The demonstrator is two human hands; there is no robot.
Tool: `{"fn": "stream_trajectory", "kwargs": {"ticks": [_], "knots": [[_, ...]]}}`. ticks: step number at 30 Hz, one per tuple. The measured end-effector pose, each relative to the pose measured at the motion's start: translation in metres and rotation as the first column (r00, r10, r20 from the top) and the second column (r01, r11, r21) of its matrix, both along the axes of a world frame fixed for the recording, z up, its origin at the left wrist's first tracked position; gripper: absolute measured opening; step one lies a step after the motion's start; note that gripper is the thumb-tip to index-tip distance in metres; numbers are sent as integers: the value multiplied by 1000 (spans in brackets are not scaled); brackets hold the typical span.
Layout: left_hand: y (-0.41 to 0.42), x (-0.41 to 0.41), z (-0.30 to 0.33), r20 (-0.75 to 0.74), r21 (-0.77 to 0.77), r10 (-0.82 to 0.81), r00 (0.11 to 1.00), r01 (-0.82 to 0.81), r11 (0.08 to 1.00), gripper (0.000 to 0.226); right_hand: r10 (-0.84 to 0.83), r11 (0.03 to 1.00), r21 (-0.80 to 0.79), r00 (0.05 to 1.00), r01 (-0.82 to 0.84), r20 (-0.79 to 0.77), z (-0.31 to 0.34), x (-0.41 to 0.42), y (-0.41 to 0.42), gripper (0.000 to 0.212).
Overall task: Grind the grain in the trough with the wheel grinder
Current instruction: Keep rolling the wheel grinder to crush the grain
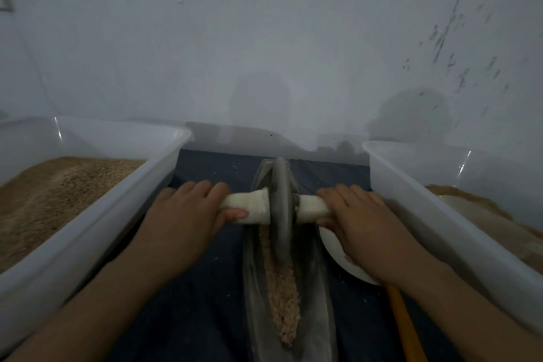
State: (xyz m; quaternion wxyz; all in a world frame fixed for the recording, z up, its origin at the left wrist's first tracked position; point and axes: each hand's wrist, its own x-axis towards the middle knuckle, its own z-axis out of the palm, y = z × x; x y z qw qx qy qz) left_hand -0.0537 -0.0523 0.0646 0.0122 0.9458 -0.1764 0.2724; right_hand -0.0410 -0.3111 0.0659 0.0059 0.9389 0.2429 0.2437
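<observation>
A grey metal wheel grinder (281, 209) stands upright in a long, narrow grey trough (316, 297) on the dark cloth. Pale crushed grain (283, 294) lies along the trough's groove, in front of the wheel. A white-wrapped handle (252, 205) runs through the wheel to both sides. My left hand (188, 211) grips the handle's left end, thumb underneath. My right hand (355, 220) grips the right end. The wheel sits toward the far half of the trough.
A clear plastic bin (97, 214) with brown grain stands at the left. A second clear bin (440, 214) stands at the right. A white bowl (338, 256) and an orange stick (405, 323) lie under my right forearm. A pale wall rises close behind.
</observation>
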Motion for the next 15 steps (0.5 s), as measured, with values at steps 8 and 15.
{"fn": "stream_trajectory", "kwargs": {"ticks": [8, 15], "knots": [[17, -7, 3, -145, -50, -167, 975, 161, 986, 67, 67, 997, -36, 997, -68, -40, 10, -18, 2, 35], [27, -36, 27, -416, -165, -269, 869, 219, 962, 69, 85, 987, -110, 969, -113, -231, 29, -56, -10, 40]]}}
